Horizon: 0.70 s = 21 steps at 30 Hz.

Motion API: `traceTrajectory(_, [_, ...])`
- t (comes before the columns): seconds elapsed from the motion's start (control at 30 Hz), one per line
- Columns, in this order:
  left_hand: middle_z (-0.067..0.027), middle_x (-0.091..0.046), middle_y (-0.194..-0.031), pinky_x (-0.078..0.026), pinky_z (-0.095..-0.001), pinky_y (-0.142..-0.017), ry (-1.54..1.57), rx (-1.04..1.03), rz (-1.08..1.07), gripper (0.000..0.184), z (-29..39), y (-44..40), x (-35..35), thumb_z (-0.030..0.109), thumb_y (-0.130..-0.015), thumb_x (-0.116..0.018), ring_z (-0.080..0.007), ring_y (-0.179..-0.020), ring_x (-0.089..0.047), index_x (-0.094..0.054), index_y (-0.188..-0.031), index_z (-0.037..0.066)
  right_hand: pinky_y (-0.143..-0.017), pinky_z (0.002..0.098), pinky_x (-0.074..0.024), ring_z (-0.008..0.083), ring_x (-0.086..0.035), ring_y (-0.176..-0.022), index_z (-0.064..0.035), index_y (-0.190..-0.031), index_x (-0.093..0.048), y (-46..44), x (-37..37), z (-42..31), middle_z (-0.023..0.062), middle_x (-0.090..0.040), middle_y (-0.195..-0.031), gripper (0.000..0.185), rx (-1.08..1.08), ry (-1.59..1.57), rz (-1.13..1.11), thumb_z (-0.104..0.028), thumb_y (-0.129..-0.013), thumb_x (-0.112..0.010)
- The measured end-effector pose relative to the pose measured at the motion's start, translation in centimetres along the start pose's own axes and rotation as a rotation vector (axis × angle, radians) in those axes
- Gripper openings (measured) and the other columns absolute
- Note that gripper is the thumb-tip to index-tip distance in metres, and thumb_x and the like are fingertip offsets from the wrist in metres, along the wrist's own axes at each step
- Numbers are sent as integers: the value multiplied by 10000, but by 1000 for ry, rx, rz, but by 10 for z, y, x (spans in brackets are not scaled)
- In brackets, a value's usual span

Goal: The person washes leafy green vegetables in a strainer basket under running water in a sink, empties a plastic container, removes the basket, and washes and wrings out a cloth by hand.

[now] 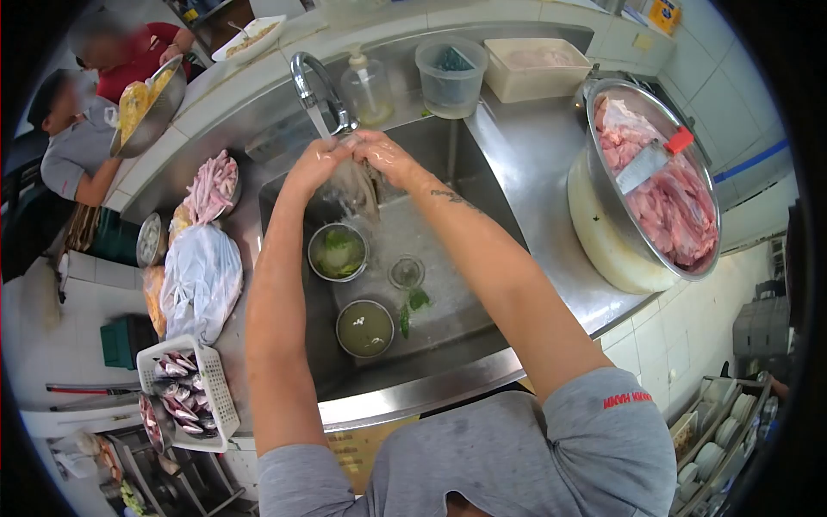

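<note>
Under the running faucet (312, 82), my left hand (320, 159) and my right hand (383, 157) are close together at the back of the sink (465, 276). Both hold a pale, limp piece (360, 191) that hangs down below them, with water running over it. What it is cannot be made out. Nearer to me in the sink stand a metal bowl (338, 252) with green leaves in water and a second metal bowl (364, 329) of cloudy liquid. Green leaves (418, 300) lie beside the drain (407, 272).
On the right, a large metal bowl (711, 198) holds raw meat and a cleaver (643, 168). To the left are a plastic bag (202, 276) and a white basket (226, 405) of fish. Behind the sink stand a soap bottle (366, 86) and tubs. Two people are at the upper left.
</note>
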<state>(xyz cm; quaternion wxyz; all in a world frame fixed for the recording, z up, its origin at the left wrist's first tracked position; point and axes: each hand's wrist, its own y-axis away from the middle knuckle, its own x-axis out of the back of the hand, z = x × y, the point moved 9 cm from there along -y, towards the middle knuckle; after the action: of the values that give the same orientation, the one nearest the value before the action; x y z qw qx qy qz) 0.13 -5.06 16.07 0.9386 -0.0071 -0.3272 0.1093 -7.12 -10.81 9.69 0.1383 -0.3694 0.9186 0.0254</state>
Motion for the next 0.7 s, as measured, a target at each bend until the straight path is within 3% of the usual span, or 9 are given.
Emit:
traceTrajectory(0.07, [-176, -625, -824, -451, -344, -738, -304, -17, 67, 285, 6, -3, 5, 275, -792, -580, -271, -798, -598, -608, -880, 5, -655, 279, -374, 147, -463, -746, -43, -907, -567, 1, 6, 14, 31, -502, -786, 276, -33, 66, -48, -58, -635, -522])
traceTrajectory(0.1, [-170, -622, -878, -443, -337, -763, -304, -6, 47, 291, 7, -3, 2, 274, -794, -580, -253, -843, -594, -601, -932, 18, -646, 285, -369, 152, -462, -736, -44, -887, -564, 5, 5, 11, 32, -500, -783, 261, -46, 101, -77, -60, -630, -514])
traceTrajectory(0.17, [-158, -615, -985, -428, -322, -814, -308, 18, 6, 330, 10, -1, -5, 273, -798, -582, -217, -932, -585, -587, -1035, 44, -632, 305, -364, 166, -463, -711, -57, -821, -563, 14, 9, 17, 36, -494, -743, 218, -191, -195, 34, -66, -612, -502])
traceTrajectory(0.2, [-159, -620, -970, -433, -331, -806, -324, -14, 10, 305, 11, -1, -6, 258, -792, -584, -231, -928, -591, -599, -1025, 62, -625, 315, -362, 172, -463, -699, -63, -789, -563, 17, 10, 22, 37, -491, -723, 197, -263, -344, 91, -70, -603, -497])
traceTrajectory(0.27, [-160, -630, -939, -443, -350, -789, -356, -81, 9, 262, 10, 0, -12, 228, -780, -588, -258, -920, -603, -623, -1005, 98, -632, 326, -375, 183, -472, -681, -72, -724, -549, 10, 1, 32, 40, -494, -686, 138, -318, -395, -30, -84, -598, -495])
traceTrajectory(0.4, [-171, -632, -864, -456, -379, -752, -381, -89, 18, 229, 21, 6, -12, 209, -769, -584, -322, -869, -603, -639, -942, 71, -637, 335, -399, 191, -481, -653, -84, -622, -515, -14, -9, 60, 49, -502, -638, 43, -341, -622, -36, -94, -598, -481])
traceTrajectory(0.53, [-176, -631, -837, -465, -427, -724, -607, -134, 37, 190, 29, 9, -13, 172, -769, -549, -352, -829, -599, -638, -901, 68, -650, 341, -420, 229, -508, -681, -48, -664, -540, -30, -11, 73, 86, -548, -694, 114, -362, -695, 52, -55, -592, -451])
traceTrajectory(0.57, [-172, -633, -836, -467, -443, -721, -675, -128, 37, 184, 32, 11, -14, 161, -769, -537, -359, -821, -597, -635, -895, 70, -652, 341, -424, 239, -513, -691, -37, -677, -546, -5, -22, 40, 96, -556, -710, 136, -345, -729, 73, -42, -590, -442])
traceTrajectory(0.7, [-171, -631, -816, -468, -452, -707, -640, -203, 102, 159, 30, 12, -13, 150, -763, -540, -351, -812, -600, -630, -874, 79, -681, 343, -430, 268, -528, -714, -7, -733, -567, -15, -14, 44, 119, -573, -774, 195, -264, -663, 119, -3, -594, -430])
